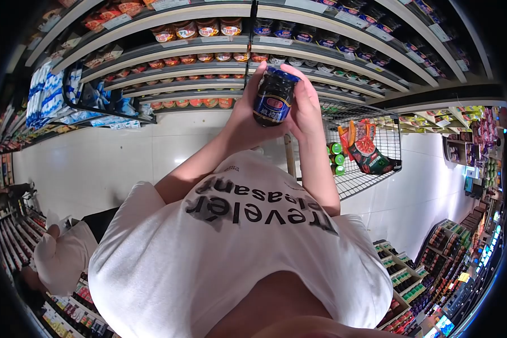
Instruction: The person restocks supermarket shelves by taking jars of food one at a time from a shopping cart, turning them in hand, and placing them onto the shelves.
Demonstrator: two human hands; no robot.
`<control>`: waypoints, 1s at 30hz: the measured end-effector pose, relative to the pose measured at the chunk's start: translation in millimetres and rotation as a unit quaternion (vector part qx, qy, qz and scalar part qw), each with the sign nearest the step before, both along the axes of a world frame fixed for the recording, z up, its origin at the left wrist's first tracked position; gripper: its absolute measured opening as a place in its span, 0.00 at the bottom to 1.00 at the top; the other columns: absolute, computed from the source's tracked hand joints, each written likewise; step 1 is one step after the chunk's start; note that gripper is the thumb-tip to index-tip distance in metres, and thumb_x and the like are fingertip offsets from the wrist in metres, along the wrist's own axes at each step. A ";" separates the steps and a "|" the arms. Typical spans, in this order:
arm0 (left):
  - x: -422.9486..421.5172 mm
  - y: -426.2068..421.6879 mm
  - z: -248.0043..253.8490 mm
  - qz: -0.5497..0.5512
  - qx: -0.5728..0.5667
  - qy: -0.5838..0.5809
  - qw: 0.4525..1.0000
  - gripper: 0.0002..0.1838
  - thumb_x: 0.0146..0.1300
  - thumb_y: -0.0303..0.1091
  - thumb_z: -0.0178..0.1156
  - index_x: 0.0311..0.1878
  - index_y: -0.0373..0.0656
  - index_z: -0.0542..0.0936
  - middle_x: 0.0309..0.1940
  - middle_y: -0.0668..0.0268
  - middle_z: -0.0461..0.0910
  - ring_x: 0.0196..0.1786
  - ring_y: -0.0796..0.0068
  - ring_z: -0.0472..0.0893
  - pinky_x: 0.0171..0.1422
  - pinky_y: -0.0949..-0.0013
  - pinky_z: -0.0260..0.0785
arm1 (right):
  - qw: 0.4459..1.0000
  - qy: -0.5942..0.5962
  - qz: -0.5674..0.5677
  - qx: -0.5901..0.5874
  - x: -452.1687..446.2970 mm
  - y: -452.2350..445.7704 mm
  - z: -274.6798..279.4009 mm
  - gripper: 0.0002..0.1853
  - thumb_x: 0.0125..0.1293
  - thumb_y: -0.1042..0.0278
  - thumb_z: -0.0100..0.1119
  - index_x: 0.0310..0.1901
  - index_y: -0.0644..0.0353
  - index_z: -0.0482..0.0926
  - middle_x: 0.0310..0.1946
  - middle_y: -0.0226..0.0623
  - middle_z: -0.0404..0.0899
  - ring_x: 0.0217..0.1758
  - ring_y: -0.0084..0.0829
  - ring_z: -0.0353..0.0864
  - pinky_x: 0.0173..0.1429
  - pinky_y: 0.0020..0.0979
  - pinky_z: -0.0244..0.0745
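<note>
A dark glass jar (273,97) with a blue lid and a blue label bearing a red oval emblem is held up in front of my chest, slightly tilted. My left hand (247,112) wraps its left side and lower part. On the other side, my right hand (305,104) grips it, with fingertips up by the lid. The label faces me; the fingers behind the jar are hidden.
Shelves of jars (208,27) rise ahead. A wire shopping cart (399,135) at the right holds a dark red-and-green bag (372,155) and green-lidded containers (336,158). Blue-and-white packets (48,93) hang at the left. Another person in white (65,256) is at lower left.
</note>
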State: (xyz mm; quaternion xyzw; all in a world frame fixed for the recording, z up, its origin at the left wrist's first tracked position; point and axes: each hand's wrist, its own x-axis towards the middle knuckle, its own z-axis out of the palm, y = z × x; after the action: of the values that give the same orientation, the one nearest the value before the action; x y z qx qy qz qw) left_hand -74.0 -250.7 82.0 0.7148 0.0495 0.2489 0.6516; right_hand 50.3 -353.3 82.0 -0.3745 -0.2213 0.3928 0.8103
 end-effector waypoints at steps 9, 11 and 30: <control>1.0 -2.4 3.1 0.021 -0.032 0.003 0.999 0.67 0.47 0.32 0.81 0.84 0.39 0.44 0.69 0.53 0.69 0.71 0.64 0.73 0.72 0.62 0.68 | 1.000 0.027 -0.013 0.002 -6.1 3.6 0.3 0.31 0.79 0.48 0.57 0.72 0.64 0.69 0.62 0.42 0.80 0.62 0.30 0.82 0.65 0.34 0.80; 2.1 -1.8 2.6 0.026 -0.014 -0.002 1.000 0.67 0.47 0.33 0.81 0.84 0.39 0.44 0.69 0.53 0.69 0.71 0.63 0.73 0.73 0.61 0.68 | 0.999 0.027 -0.017 0.004 -6.0 3.8 0.2 0.31 0.80 0.48 0.56 0.73 0.64 0.69 0.62 0.42 0.79 0.62 0.30 0.82 0.65 0.34 0.80; 1.2 3.9 22.2 -0.104 -0.293 0.098 0.945 0.57 0.56 0.28 0.74 0.84 0.47 0.47 0.59 0.55 0.77 0.52 0.63 0.84 0.55 0.59 0.79 | 0.997 0.065 0.004 0.050 6.2 -4.8 4.5 0.22 0.82 0.65 0.48 0.70 0.69 0.68 0.64 0.48 0.78 0.65 0.35 0.80 0.72 0.38 0.74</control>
State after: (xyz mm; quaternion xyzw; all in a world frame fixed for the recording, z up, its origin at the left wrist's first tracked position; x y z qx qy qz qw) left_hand -72.8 -246.8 104.2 0.5143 0.1093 0.0835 0.8465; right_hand 56.5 -358.1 86.5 -0.3066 -0.1885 0.4078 0.8391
